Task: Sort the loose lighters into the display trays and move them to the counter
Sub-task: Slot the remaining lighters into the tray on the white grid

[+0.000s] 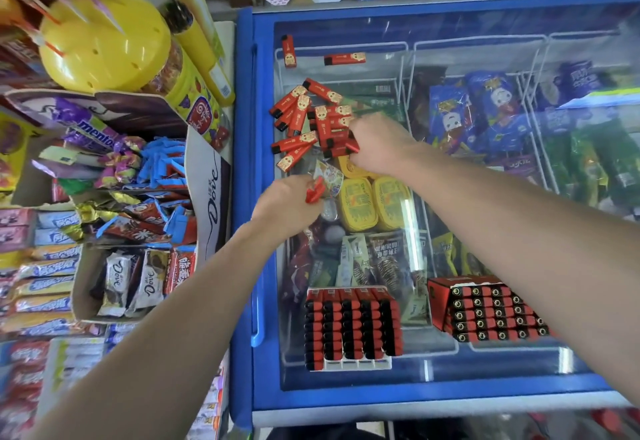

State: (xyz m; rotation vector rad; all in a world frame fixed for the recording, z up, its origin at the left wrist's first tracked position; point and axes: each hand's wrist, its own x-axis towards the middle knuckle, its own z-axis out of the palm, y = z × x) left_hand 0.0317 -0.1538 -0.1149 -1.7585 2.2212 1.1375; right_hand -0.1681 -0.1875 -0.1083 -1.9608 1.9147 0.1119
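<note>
Red lighters point(313, 117) — gripped by both hands point(375, 143).

My left hand point(287, 206) pinches red lighters point(314, 191); my right hand point(379, 143) grips several from the loose pile point(304, 117) at eleven o'clock on the freezer lid point(519, 367). Two full trays point(351, 327) sit at five o'clock.

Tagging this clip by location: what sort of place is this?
Most likely a small convenience shop: a glass-topped ice cream freezer, candy display boxes beside it, and trays of red lighters for sale.
</note>
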